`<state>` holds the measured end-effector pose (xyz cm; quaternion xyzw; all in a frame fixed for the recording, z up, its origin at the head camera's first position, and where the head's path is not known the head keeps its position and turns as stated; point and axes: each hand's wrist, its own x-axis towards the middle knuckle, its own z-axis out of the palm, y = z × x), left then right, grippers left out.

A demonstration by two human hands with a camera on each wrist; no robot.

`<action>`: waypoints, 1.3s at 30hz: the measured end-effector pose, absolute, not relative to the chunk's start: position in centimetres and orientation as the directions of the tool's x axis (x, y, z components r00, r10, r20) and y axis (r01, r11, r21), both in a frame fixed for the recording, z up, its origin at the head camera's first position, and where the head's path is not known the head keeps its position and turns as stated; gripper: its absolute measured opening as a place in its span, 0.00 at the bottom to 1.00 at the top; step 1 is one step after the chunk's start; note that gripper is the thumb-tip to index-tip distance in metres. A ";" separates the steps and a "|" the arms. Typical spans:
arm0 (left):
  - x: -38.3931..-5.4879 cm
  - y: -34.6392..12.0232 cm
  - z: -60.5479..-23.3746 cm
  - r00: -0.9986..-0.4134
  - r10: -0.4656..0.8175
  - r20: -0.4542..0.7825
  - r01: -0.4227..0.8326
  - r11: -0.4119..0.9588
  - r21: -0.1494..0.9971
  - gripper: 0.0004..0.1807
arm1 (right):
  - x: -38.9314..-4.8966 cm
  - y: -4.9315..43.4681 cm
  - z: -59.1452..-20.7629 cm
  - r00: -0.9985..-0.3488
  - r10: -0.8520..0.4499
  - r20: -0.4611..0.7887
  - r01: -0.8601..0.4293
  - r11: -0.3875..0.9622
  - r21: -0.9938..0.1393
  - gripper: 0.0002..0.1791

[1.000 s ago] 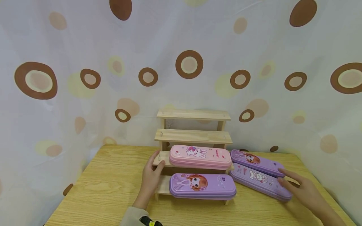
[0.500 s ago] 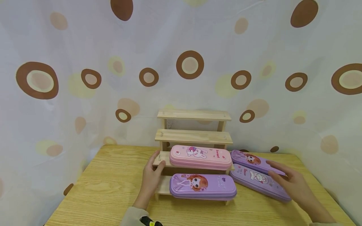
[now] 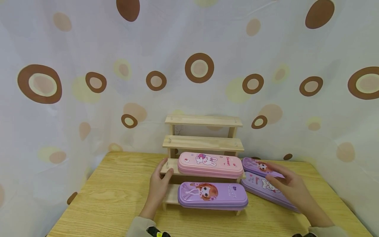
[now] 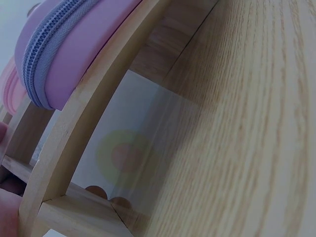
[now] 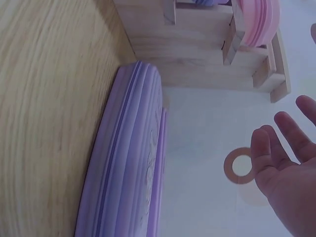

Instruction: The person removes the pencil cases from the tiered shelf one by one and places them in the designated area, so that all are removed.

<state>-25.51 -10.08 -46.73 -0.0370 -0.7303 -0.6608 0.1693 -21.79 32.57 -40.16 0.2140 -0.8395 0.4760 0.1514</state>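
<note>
A stepped wooden display rack (image 3: 202, 142) stands on the table. My left hand (image 3: 158, 184) grips its left side, thumb over the end of the second step. A purple pencil case (image 3: 217, 195) with a girl print lies on the lowest step. On the step above lies a pink pencil case (image 3: 210, 164) with a rabbit print. My right hand (image 3: 291, 189) hovers over two more purple pencil cases right of the rack, its fingers spread and holding nothing. The nearer one (image 3: 259, 187) has a rabbit print; the other girl-print case (image 3: 253, 164) lies behind, partly hidden by the hand.
The rack's two upper steps (image 3: 204, 120) hold nothing. A wood-grain table (image 3: 109, 194) extends on both sides. Behind it hangs a pale curtain (image 3: 165, 39) with brown rings and spots, close to the rack's back.
My right hand has moved left along the two purple pencil cases, from their right ends toward their middle. The left hand, the rack and the cases stay where they were.
</note>
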 end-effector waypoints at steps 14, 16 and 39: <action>-25.6 -10.1 -46.7 -0.946 -0.162 0.282 0.266 0.116 0.957 0.29 | -23.1 28.7 -39.3 -0.820 -0.320 0.474 -0.572 0.466 -0.675 0.29; -25.5 -10.1 -46.6 -0.944 -0.161 0.287 0.271 0.113 0.956 0.29 | -23.2 28.3 -39.2 -0.824 -0.326 0.463 -0.566 0.466 -0.680 0.29; -25.0 -9.9 -45.9 -0.950 -0.172 0.261 0.244 0.114 0.963 0.28 | -25.6 25.4 -39.8 -0.818 -0.415 0.399 -0.568 0.470 -0.676 0.31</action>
